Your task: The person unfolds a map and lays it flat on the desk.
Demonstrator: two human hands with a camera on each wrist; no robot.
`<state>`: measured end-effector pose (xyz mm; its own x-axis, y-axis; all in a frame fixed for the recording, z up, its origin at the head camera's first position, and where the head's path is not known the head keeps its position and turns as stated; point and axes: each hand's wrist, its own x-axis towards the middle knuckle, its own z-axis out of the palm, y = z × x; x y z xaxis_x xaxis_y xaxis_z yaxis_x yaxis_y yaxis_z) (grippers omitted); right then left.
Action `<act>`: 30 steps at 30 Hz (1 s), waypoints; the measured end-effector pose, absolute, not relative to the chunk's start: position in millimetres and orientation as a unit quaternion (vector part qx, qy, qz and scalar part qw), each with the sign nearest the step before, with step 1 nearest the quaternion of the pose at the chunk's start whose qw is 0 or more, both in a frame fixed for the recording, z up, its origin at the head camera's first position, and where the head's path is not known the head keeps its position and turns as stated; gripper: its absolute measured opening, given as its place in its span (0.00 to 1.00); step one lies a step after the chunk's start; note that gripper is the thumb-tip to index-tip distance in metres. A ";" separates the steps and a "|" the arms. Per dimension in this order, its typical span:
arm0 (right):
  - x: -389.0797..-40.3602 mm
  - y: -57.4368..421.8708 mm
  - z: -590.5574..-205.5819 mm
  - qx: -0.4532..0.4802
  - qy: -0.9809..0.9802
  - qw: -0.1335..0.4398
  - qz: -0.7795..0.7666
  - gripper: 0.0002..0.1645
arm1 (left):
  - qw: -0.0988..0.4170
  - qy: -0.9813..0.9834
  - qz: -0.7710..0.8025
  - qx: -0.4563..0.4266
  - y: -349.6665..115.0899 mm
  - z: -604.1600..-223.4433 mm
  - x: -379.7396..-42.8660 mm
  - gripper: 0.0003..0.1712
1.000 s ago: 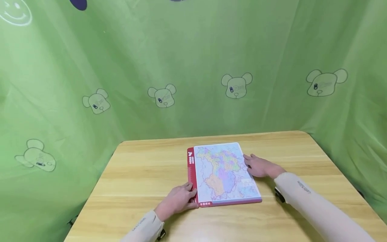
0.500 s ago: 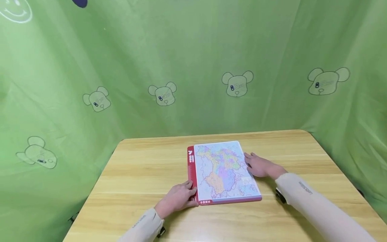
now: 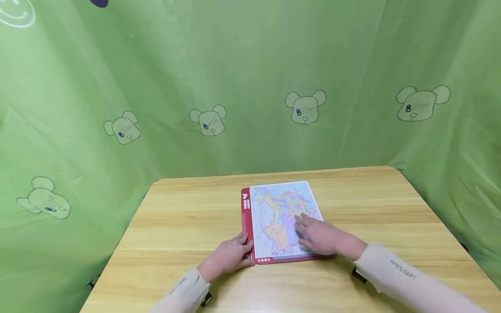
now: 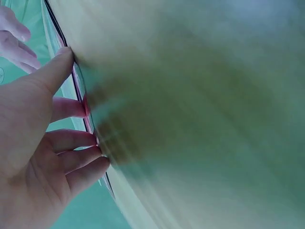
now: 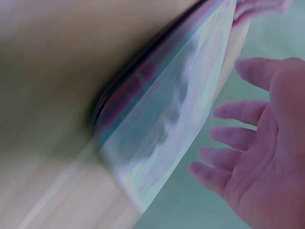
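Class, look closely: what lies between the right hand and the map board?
Nothing: the right wrist view shows a bare gap between the right hand and the map board, with green curtain behind.

In the head view, the counter (image 3: 188, 217) is brightly, evenly lit; pale glare is seen at lower centre, and a soft shadow is cast beneath the right sleeve (image 3: 395, 271). In the right wrist view, the map board (image 5: 157, 129) is blurred.

Head view high, facing forward-down; wrist views close, sharing map board (image 3: 278, 222).
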<state>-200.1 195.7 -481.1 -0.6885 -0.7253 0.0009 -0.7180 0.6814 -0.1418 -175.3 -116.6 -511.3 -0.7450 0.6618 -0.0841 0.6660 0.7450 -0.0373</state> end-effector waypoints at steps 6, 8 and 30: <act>-183.8 171.4 -483.4 -0.448 0.890 0.044 -0.065 0.33 | 0.054 0.932 -0.049 0.356 -118.9 -508.2 -174.7 0.39; -181.0 165.4 -485.9 -0.457 0.886 0.049 -0.062 0.34 | 0.057 0.930 -0.052 0.359 -119.9 -508.0 -174.4 0.39; -184.2 117.3 -495.2 -0.488 0.871 0.047 0.007 0.36 | 0.067 0.929 -0.035 0.363 -128.8 -508.0 -180.1 0.38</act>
